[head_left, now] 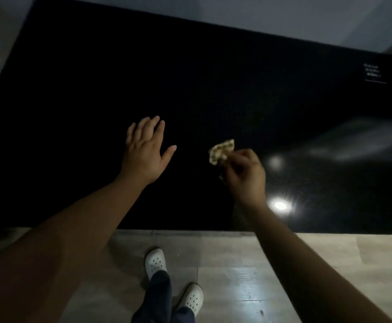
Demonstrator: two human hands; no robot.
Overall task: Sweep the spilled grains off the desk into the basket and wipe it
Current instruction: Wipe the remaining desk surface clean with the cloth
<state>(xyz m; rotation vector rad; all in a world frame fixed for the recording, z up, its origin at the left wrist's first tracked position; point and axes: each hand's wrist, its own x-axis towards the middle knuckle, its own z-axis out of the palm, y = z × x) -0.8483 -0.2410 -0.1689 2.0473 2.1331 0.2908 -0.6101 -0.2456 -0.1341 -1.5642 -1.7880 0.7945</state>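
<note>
Spreading flat, your left hand [145,151] hovers or rests, fingers straight, over the black desk [213,89]. Just beside it, your right hand [245,173] pinches a crumpled patterned cloth [220,150]. White clogs [155,263] stand on the floor [272,276].

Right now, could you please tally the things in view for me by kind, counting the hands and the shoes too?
2 hands: left hand open, right hand pinching the cloth
1 cloth, patterned and crumpled
2 white shoes
1 desk, black
Total: 6
</note>
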